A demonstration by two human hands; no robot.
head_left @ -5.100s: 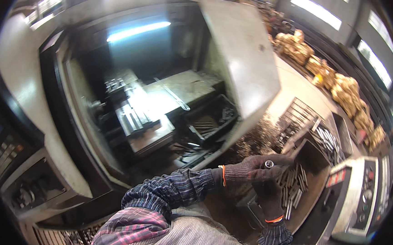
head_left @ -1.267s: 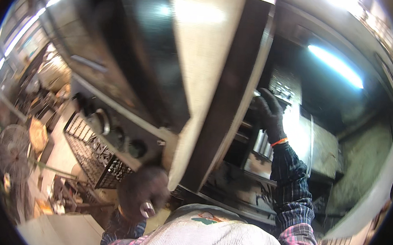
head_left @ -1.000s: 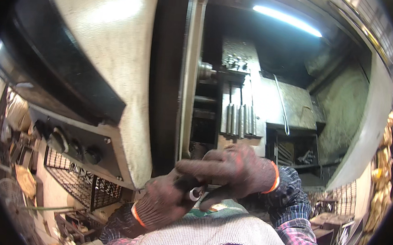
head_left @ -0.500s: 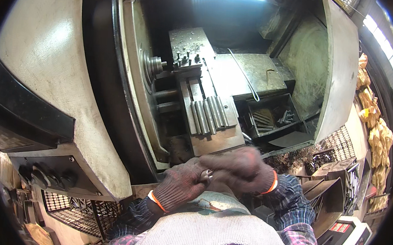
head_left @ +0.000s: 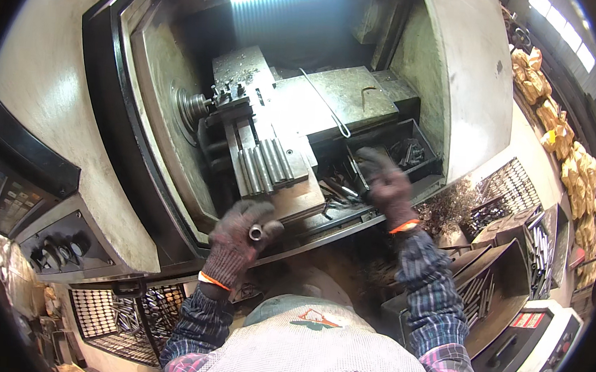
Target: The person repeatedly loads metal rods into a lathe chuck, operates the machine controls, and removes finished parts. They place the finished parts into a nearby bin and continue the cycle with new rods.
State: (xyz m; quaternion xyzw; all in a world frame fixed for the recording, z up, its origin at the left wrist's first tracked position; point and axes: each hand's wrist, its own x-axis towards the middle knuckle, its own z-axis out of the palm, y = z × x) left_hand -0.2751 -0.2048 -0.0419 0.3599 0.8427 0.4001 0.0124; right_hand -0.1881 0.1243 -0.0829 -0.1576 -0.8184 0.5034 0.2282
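Note:
My left hand (head_left: 233, 240), in a dark knitted glove, is closed round a metal tube; the tube's round hollow end (head_left: 255, 233) shows by the thumb. Just beyond it, several steel tubes (head_left: 265, 166) lie side by side on the lathe's slide (head_left: 298, 198). My right hand (head_left: 389, 189), gloved too, reaches over the metal tray (head_left: 420, 172) on the right. Its fingers are smeared by motion, so I cannot tell whether they hold anything.
The lathe's chuck (head_left: 191, 108) and tool post (head_left: 231, 98) stand at the left inside the enclosure. A bent wire rod (head_left: 324, 103) lies across the flat plate. Control panels are at the left. On the right are metal shavings (head_left: 444, 213) and a bin (head_left: 504, 304) of rods.
My hands were together near my body; now they are apart. The right hand has moved forward and right to the tray, the left slightly forward with the tube. The view has shifted.

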